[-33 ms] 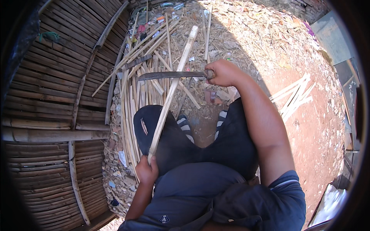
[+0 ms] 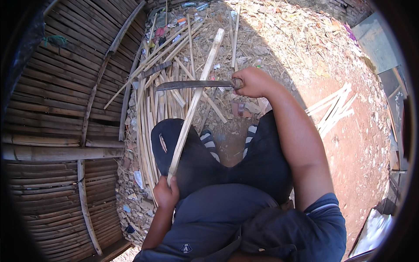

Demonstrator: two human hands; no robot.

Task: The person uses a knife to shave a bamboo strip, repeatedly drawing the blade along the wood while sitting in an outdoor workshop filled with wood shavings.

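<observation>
Here, the step in hand appears to be shaving or cutting a wooden strip [image 2: 187,126] with a long knife [image 2: 179,85]. The left hand [image 2: 166,193] grips the strip's near end; the strip slants forward across the left thigh [image 2: 194,163]. The right hand [image 2: 252,82] is closed round the knife handle, the blade lying crosswise at the strip's upper part. A further stroke would call for a steady left grip and a controlled blade angle. Surface: bare earth ground [image 2: 362,161], partly sunlit, with loose strips [image 2: 146,144] at left, beside a slatted wall [image 2: 52,109].
</observation>
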